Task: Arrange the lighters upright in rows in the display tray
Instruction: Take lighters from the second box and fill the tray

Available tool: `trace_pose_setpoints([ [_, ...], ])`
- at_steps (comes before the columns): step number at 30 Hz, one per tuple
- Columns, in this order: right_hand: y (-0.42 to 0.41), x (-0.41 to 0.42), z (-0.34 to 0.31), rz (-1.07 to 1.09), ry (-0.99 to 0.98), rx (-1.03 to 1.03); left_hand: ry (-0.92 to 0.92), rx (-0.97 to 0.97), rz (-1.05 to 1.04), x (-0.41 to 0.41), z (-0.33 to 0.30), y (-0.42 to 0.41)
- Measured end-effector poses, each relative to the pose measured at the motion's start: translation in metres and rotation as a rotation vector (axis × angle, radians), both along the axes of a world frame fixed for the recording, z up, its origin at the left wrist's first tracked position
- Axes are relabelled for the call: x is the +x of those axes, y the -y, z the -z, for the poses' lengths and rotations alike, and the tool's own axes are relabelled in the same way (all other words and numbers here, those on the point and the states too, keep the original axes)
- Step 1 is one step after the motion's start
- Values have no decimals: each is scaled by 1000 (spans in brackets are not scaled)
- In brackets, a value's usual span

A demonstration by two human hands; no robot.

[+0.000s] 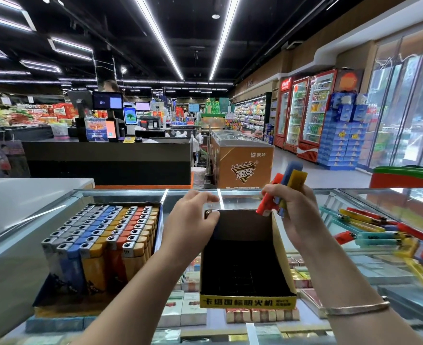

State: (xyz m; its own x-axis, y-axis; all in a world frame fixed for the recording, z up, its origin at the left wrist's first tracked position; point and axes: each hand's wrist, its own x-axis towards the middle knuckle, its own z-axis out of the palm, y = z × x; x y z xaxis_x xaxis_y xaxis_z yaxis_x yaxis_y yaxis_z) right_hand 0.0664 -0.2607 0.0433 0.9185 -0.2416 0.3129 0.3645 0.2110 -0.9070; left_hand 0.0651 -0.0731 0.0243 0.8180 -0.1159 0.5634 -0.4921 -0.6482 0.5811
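At lower centre I see the display tray, its visible compartments unfilled. My left hand pinches a lighter at the tray's far left corner. My right hand grips three lighters above the far right corner. Loose lighters lie at right; a full tray sits left.

Left hand pinches with curled fingers; right hand is clenched, raised.
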Motion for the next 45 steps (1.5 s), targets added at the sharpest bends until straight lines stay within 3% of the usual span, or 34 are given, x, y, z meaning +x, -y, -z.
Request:
trace_pose_setpoints([
  [4,-5,-7,-5,-223,39,106,145,-82,161,-8,-3,7],
  [9,-16,-7,-4,-296,7,0,8,-133,409,-14,-2,13],
  [15,-15,-9,-3,-260,40,40,149,-342,272,-13,-6,12],
  [18,-13,-9,-3,-193,5,-22,97,-595,257,-11,-12,4],
  [20,-10,-8,-3,-57,28,-84,68,-664,262,-10,-15,0],
  [22,-8,-5,-2,130,63,-182,82,-585,229,-11,-14,0],
  [26,-3,2,2,330,12,-241,151,-204,79,-9,-10,1],
  [34,0,8,8,242,-181,-162,179,45,125,-6,-5,0],
  [38,-3,7,9,236,-169,-207,229,156,86,-4,-1,3],
  [45,-4,8,9,230,-150,-242,302,186,15,-2,0,5],
])
